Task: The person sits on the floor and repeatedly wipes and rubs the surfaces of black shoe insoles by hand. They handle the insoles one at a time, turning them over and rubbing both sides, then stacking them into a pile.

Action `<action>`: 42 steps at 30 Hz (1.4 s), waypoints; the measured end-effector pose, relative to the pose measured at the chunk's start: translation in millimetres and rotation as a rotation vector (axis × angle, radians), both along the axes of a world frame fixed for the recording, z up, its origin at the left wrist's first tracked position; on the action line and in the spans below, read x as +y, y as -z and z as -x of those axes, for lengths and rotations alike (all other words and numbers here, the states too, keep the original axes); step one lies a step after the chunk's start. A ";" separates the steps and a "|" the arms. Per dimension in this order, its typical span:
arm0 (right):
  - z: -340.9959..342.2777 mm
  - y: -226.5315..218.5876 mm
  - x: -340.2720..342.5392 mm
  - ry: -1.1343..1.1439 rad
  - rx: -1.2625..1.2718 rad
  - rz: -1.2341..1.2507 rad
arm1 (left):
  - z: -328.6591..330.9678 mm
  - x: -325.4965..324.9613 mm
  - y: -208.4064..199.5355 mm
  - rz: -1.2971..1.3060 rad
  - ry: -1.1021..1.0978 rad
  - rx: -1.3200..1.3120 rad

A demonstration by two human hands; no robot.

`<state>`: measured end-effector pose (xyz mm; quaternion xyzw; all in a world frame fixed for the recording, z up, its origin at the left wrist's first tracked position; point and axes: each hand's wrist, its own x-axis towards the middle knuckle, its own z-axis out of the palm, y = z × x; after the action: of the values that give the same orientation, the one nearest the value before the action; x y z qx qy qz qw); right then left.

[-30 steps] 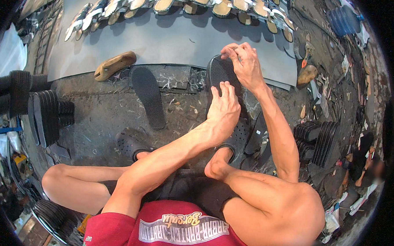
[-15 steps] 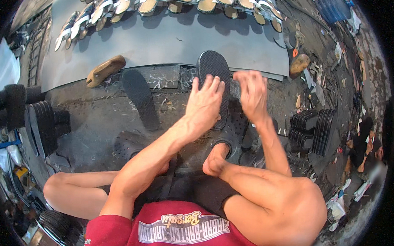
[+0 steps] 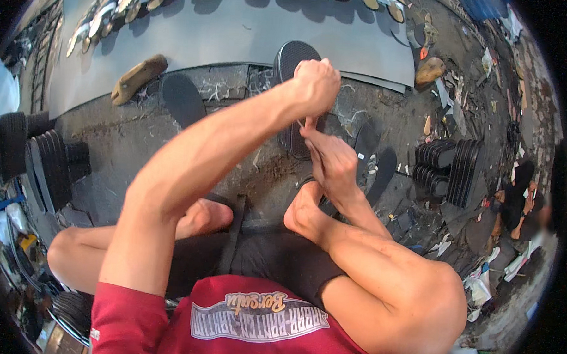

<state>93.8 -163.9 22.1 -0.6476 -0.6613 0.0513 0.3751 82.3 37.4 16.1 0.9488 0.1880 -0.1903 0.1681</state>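
Note:
A black textured slipper sole (image 3: 294,53) lies in front of me, its middle hidden by my hands. My left hand (image 3: 318,87) is closed in a fist over its right side; what the fingers hold cannot be seen. Just below, my right hand (image 3: 333,163) has its fingers pressed together beside the lower part of the sole, under my left wrist. Whatever it pinches is too small or hidden to make out. Flat on the ground to the left rests another black sole (image 3: 183,100), and further dark soles (image 3: 382,176) lie right of my right hand.
Grey sheets (image 3: 239,39) spread beyond the sole, with a row of sandals (image 3: 136,0) along their far side. One wooden shoe last (image 3: 139,79) lies left, another last (image 3: 430,71) right. Stacked black soles (image 3: 466,172) stand right, more stacked soles (image 3: 48,173) left. Scraps litter the right.
My left hand has gone from spread on the sole to a fist higher and to the right. The right hand has come down and left, below it. The view has shifted.

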 end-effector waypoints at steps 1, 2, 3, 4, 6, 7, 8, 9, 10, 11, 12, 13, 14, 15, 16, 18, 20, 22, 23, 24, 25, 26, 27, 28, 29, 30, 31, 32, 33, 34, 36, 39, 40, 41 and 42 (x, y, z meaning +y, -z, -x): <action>5.5 5.9 9.5 -0.004 -0.007 0.012 | -3.9 15.7 10.2 0.015 0.093 0.038; 7.7 7.3 16.5 0.008 -0.026 0.026 | -5.5 20.3 10.3 0.035 0.202 0.063; 9.5 9.0 20.9 0.019 -0.044 0.041 | -3.0 19.4 11.9 0.042 0.182 0.075; 8.3 10.4 23.6 0.026 -0.029 0.047 | -3.3 21.3 5.8 0.047 0.171 0.080; 6.3 13.0 26.4 0.041 0.004 0.058 | -2.3 19.5 -2.9 0.054 0.164 0.075; 6.4 15.4 27.9 0.028 -0.018 0.070 | 0.5 20.2 -2.5 0.052 0.159 0.067; 6.6 16.9 29.8 0.035 -0.040 0.067 | 2.5 21.0 -2.3 0.050 0.156 0.058; 7.0 17.7 31.8 0.044 -0.063 0.063 | 2.6 21.6 -2.5 0.048 0.161 0.065; 7.7 18.2 33.7 0.046 -0.084 0.062 | 2.7 22.0 -2.7 0.049 0.160 0.073; 8.7 17.4 35.1 0.044 -0.100 0.065 | 2.8 22.5 -2.9 0.050 0.160 0.080; 9.5 15.3 36.5 0.043 -0.117 0.068 | 3.1 23.2 -3.2 0.050 0.157 0.087; 9.8 13.1 36.1 0.046 -0.135 0.076 | 2.6 22.3 -2.9 0.055 0.158 0.090; 10.3 10.0 34.3 0.039 -0.146 0.133 | 2.5 21.6 -2.6 0.060 0.159 0.095; 11.0 6.0 30.7 0.033 -0.156 0.190 | 2.7 21.0 -2.3 0.062 0.152 0.097; 12.1 3.1 26.2 0.027 -0.166 0.246 | 3.5 20.6 -3.9 0.063 0.146 0.099; 10.8 -1.6 11.9 -0.018 -0.128 0.250 | 6.8 18.6 -6.6 0.053 0.152 0.099; 8.5 -10.3 -3.2 -0.072 -0.104 0.263 | 8.6 18.0 -7.1 0.030 0.174 0.086; 8.4 -18.4 -17.6 -0.137 -0.083 0.287 | 9.3 18.9 -2.9 0.027 0.172 0.078; 7.4 -23.3 -22.6 -0.182 -0.072 0.301 | 11.1 19.4 -0.3 0.034 0.171 0.078; 6.5 -26.9 -25.8 -0.203 -0.046 0.309 | 12.9 20.0 2.2 0.042 0.169 0.077; 2.6 -29.6 -31.7 -0.205 -0.023 0.325 | 14.0 18.6 -12.4 0.065 0.187 0.071; 1.5 -30.8 -33.4 -0.224 0.005 0.331 | 17.2 19.6 -16.3 0.075 0.182 0.076; 0.5 -30.3 -35.2 -0.230 0.011 0.320 | 20.0 19.9 -20.4 0.086 0.177 0.081; -0.5 -28.7 -36.4 -0.233 0.017 0.306 | 19.9 19.7 -18.5 0.090 0.168 0.086; -1.9 -27.2 -38.0 -0.236 0.022 0.293 | 20.1 19.2 -16.4 0.093 0.160 0.091; -4.3 -26.0 -40.4 -0.205 0.021 0.320 | 23.1 18.5 -13.6 0.079 0.160 0.048; -7.2 -25.4 -42.7 -0.172 0.020 0.350 | 28.6 17.6 -12.1 0.068 0.162 0.003; -9.5 -25.3 -44.3 -0.138 0.019 0.381 | 30.1 18.3 -12.0 0.072 0.164 -0.014; -12.3 -24.0 -44.5 -0.122 0.024 0.347 | 31.9 19.1 -11.9 0.077 0.166 -0.029; -15.6 -21.9 -43.1 -0.106 0.030 0.314 | 30.6 21.7 -12.7 0.096 0.167 -0.017; -18.3 -20.3 -41.8 -0.076 0.059 0.298 | 31.4 22.0 -14.7 0.122 0.166 -0.008; -22.3 -21.4 -37.4 -0.039 0.118 0.333 | 35.7 23.3 -16.0 0.129 0.153 -0.033; -24.7 -20.0 -36.8 -0.024 0.133 0.340 | 36.1 23.1 -15.9 0.132 0.151 -0.050; -26.5 -19.0 -35.7 -0.009 0.147 0.347 | 36.6 23.2 -15.9 0.134 0.149 -0.066; -27.0 -18.5 -33.5 -0.004 0.159 0.355 | 37.8 23.6 -15.8 0.131 0.145 -0.069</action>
<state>120.8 -197.4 40.5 -0.6962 -0.6112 0.2188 0.3062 44.5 61.0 31.9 0.9528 0.1000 -0.1809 0.2222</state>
